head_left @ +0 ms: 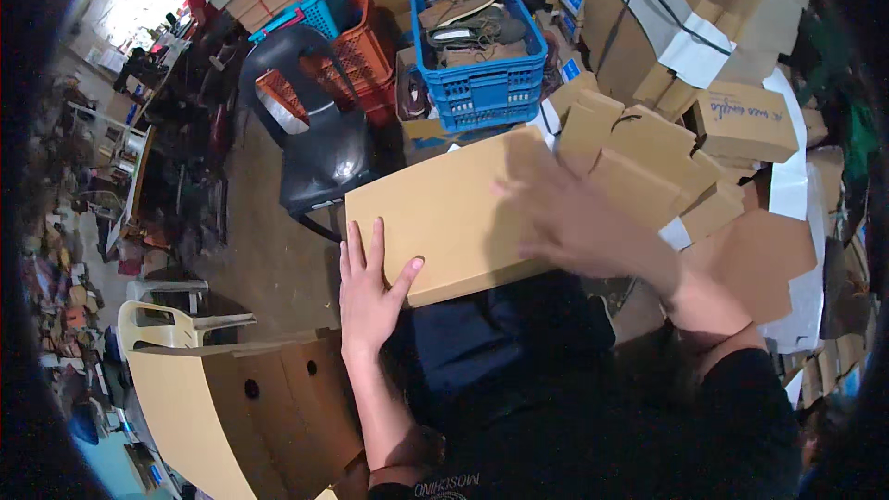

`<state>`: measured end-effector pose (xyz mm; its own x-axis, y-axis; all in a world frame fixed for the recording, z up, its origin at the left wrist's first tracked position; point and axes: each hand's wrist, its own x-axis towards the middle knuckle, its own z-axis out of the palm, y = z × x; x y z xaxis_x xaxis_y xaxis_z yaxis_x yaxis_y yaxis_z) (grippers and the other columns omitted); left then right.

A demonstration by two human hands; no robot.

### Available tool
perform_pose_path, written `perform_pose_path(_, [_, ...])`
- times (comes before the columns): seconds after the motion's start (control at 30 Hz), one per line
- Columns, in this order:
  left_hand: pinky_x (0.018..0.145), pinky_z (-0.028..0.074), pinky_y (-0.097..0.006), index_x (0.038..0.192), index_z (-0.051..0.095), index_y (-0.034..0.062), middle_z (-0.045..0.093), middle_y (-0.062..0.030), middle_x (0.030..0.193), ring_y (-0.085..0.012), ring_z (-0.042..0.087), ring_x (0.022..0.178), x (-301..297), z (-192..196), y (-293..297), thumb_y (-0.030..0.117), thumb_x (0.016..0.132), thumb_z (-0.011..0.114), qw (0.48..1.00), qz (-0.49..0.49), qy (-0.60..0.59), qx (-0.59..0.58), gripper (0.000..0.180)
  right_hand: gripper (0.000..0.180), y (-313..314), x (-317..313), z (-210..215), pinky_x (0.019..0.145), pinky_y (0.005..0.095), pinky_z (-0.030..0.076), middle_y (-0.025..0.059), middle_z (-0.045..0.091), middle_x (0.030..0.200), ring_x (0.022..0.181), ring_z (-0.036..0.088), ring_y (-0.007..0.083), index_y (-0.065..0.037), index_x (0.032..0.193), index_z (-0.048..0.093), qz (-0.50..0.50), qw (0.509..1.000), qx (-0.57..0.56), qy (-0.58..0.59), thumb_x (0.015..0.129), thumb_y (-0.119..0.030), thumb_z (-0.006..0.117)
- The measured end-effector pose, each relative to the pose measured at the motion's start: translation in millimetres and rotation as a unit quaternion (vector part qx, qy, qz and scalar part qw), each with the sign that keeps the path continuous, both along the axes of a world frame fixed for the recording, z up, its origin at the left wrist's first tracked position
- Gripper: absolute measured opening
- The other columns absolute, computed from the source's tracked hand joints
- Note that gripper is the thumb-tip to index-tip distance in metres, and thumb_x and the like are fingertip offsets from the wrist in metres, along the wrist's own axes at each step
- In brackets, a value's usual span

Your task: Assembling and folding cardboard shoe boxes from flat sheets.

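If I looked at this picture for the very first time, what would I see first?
First you'd see the big flat cardboard box in the middle, with the left hand pressed flat on its near corner and the blurred right hand over its right side. Behind it stands a bright blue crate filled with shoes, and to the right lies a heap of folded cardboard boxes.

Left hand [369, 292] lies flat, fingers spread, on near-left corner of flat tan cardboard box [449, 213] resting on the lap. Right hand [579, 218], motion-blurred, over the box's right edge. Blue crate [482, 83] of sandals behind, folded cardboard blanks [648, 162] to the right.
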<state>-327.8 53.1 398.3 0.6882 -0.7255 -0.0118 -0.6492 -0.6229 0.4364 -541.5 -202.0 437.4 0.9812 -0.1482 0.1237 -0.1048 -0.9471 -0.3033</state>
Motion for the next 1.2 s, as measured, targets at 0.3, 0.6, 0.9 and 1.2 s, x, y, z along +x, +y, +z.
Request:
perform_pose_path(0.3, [0.121,0.032,-0.055,0.162,0.036,0.0180,0.020,-0.0202,0.171,-0.0482,0.022,0.154,-4,3,-3,0.064,0.093,0.064,0.999,0.005,-0.037,0.013,0.087,0.078,7,-9,-25,0.125,0.0621,0.016,0.0197,0.033,0.165,0.155,0.024,0.0411,-0.015,0.157,0.044,0.017,0.998,-0.048,0.037,0.098,-0.066,0.053])
perform_pose_path(0.6, [0.122,0.031,-0.039,0.149,0.055,0.0060,0.039,-0.0172,0.164,-0.0293,0.038,0.152,25,-15,7,0.026,0.105,0.060,0.946,0.012,0.210,-0.246,0.049,0.083,-43,-10,-44,0.128,0.0434,0.018,0.0243,0.022,0.169,0.158,0.019,0.0380,-0.009,0.163,0.030,-0.101,0.982,0.158,-0.036,0.099,-0.045,0.067])
perform_pose_path(0.9, [0.127,0.022,-0.041,0.167,0.021,0.0147,0.021,-0.0126,0.173,-0.0266,0.023,0.158,24,-40,13,0.024,0.096,0.067,0.822,0.032,0.424,-0.378,0.085,0.094,-40,-19,-84,0.124,0.0428,0.027,0.0175,0.032,0.167,0.153,0.032,0.0299,-0.004,0.165,0.019,-0.220,0.753,0.612,-0.102,0.093,-0.029,0.074])
perform_pose_path(1.2, [0.121,0.030,-0.040,0.160,0.037,0.0026,0.049,-0.0143,0.156,-0.0267,0.044,0.145,10,-72,32,0.027,0.092,0.068,0.675,0.158,0.611,-0.382,0.078,0.089,-12,-84,-86,0.110,0.0369,0.043,0.0117,0.050,0.152,0.138,0.048,0.0235,-0.003,0.160,0.035,-0.300,0.686,0.663,-0.001,0.082,-0.018,0.076])
